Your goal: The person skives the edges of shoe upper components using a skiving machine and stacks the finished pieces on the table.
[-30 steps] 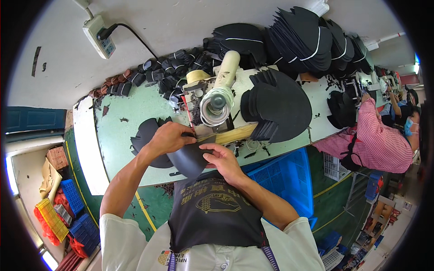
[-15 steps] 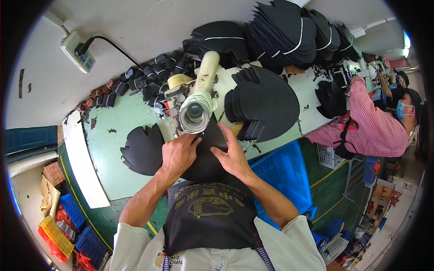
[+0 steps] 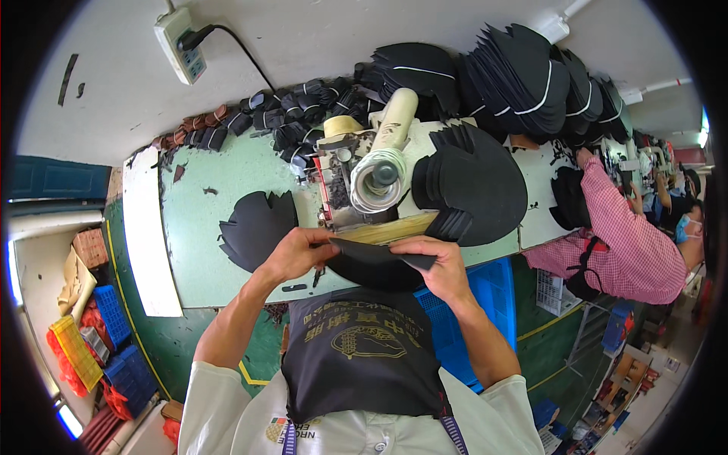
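Observation:
A black, flat cut piece (image 3: pixel 371 265) is held up at the near edge of the table, its top edge bent over. My left hand (image 3: pixel 298 254) pinches its left corner between thumb and fingers. On the other side my right hand (image 3: pixel 441 265) grips its right end, with the fingers folded over the top. Just beyond the piece stands a machine with a cream arm and a round end (image 3: pixel 379 180); the piece is apart from it. Left of the machine lies a pile of similar black pieces (image 3: pixel 259 227). To its right sits a thicker fanned stack (image 3: pixel 481 186).
Tied bundles of black pieces (image 3: pixel 519 76) line the wall, beside small black and brown rolls (image 3: pixel 296 110). A blue crate (image 3: pixel 493 303) stands below the table on the right. Farther right, a co-worker in a checked red shirt (image 3: pixel 629 235) sits at the same bench.
The black piece has come away from the machine toward me, and its upper edge is now bent. My right hand has shifted from lying spread on it to gripping its right end.

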A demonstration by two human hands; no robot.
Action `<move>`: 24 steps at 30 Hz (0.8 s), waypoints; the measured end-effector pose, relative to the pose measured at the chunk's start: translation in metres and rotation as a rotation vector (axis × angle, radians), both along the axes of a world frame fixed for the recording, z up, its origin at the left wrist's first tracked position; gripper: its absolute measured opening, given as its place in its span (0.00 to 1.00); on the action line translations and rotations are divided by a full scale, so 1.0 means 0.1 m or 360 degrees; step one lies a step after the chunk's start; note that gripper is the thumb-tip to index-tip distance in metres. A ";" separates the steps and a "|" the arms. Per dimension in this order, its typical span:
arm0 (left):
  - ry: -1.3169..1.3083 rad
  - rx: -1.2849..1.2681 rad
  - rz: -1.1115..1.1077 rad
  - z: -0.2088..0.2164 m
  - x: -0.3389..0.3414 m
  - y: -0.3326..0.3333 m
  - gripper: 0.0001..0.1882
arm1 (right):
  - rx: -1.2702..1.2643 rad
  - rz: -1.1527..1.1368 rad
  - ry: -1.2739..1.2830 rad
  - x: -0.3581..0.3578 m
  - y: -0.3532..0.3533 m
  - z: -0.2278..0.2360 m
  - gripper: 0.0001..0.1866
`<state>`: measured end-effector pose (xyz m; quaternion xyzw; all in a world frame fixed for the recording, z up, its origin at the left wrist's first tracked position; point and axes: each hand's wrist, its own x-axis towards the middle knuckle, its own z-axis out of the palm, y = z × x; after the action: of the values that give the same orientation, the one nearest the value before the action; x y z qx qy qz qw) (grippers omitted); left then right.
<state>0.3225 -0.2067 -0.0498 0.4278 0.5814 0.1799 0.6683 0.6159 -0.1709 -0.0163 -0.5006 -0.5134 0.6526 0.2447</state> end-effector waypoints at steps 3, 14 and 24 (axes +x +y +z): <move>-0.0025 0.0040 0.0283 -0.06 0.08 0.08 0.10 | 0.0845 0.0323 -0.0241 0.07 0.13 0.04 0.20; 0.0982 0.0634 0.0257 -0.11 0.45 0.39 0.12 | 0.1079 0.0390 -0.0975 -0.26 0.29 0.24 0.16; 0.1487 0.0793 0.0569 -0.85 -0.78 0.16 0.21 | 0.1601 -0.0383 -0.0698 0.55 0.14 1.38 0.14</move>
<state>0.2449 -0.1904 -0.1345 0.5019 0.8191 0.2138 0.1773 0.6707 -0.1568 0.1220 -0.5013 -0.7395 0.1753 0.4137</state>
